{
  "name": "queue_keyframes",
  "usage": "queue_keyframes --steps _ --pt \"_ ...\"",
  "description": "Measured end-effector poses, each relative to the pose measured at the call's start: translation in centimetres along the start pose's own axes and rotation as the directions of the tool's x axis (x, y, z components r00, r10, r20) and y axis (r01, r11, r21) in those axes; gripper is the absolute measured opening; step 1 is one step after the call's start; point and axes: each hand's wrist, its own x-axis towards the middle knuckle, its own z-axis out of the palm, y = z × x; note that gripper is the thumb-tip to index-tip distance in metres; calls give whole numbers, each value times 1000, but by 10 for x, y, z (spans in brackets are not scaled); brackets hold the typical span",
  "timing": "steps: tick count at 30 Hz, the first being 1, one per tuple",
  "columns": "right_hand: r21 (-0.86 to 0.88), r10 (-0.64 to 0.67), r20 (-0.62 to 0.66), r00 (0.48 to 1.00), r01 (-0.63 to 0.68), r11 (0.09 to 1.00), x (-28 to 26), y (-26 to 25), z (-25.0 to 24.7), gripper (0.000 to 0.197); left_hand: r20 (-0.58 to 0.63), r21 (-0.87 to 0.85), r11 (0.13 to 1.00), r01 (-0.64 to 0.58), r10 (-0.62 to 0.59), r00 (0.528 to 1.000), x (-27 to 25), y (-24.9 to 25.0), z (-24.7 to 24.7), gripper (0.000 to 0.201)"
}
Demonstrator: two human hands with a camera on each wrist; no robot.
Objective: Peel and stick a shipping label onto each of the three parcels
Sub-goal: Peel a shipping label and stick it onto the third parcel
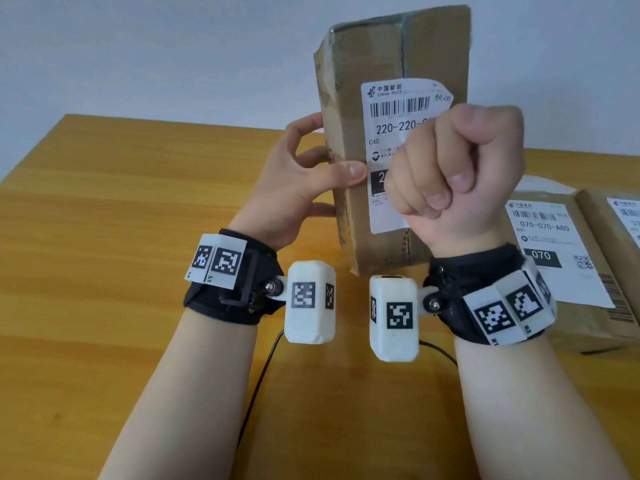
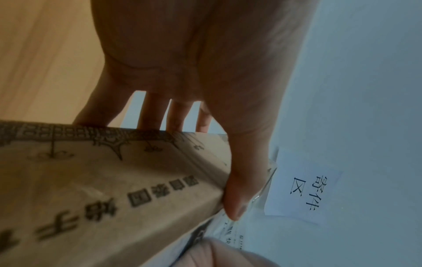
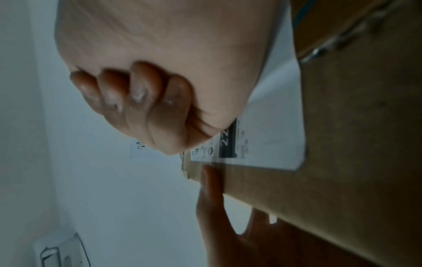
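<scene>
A tall brown cardboard parcel (image 1: 374, 53) stands on end on the wooden table (image 1: 138, 202). A white shipping label (image 1: 391, 133) reading 220-220 is stuck on its front face; its upper right corner looks slightly lifted. My left hand (image 1: 304, 174) grips the parcel's left edge, thumb on the front and fingers behind; the left wrist view shows that thumb (image 2: 239, 189) on the parcel (image 2: 114, 189). My right hand (image 1: 460, 168) is a closed fist pressed against the label (image 3: 274, 137), holding nothing.
Two more brown parcels lie flat at the right: one (image 1: 554, 271) bears a label reading 070-070-A80, the other (image 1: 616, 216) at the frame edge also carries a label. A paper sign (image 2: 303, 189) hangs on the white wall behind. Cables trail under my wrists.
</scene>
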Motion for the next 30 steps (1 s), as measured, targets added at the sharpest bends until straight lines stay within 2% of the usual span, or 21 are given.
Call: queue_keyframes --steps 3,6,12,14,18,21,23,24,27,30 --pt "22 -7 91 996 5 1000 1 11 3 49 -30 -17 1000 -23 23 999 -1 4 -2 91" --pt "40 42 159 986 -49 998 0 20 3 58 -55 -40 999 -31 29 998 -1 5 -5 85" --pt "89 130 298 946 -163 983 0 29 0 54 -94 -102 994 -35 25 995 0 5 -6 84" --pt "63 156 335 929 -187 980 0 32 -1 56 -109 -115 993 -37 25 994 0 5 -7 87" --pt "-82 194 326 925 -177 981 0 23 -3 47 -121 -136 990 -20 3 993 1 2 -3 93" --pt "-127 72 218 973 -45 991 2 5 -4 51 -143 -123 992 -25 7 990 2 1 -2 92" --pt "-251 -42 20 999 46 967 3 -7 -2 53 -181 -104 994 -24 4 984 3 0 -5 88" --pt "-348 -114 -91 989 75 934 3 -10 -1 57 -201 -111 994 -18 -5 980 4 0 -7 86" --pt "-678 -354 -256 899 94 729 5 -8 3 61 -243 -151 989 0 -37 969 4 -1 -11 85" --pt "-831 -480 -383 789 -67 553 8 -1 -1 48 -233 -141 990 -7 -26 972 4 -1 -11 86"
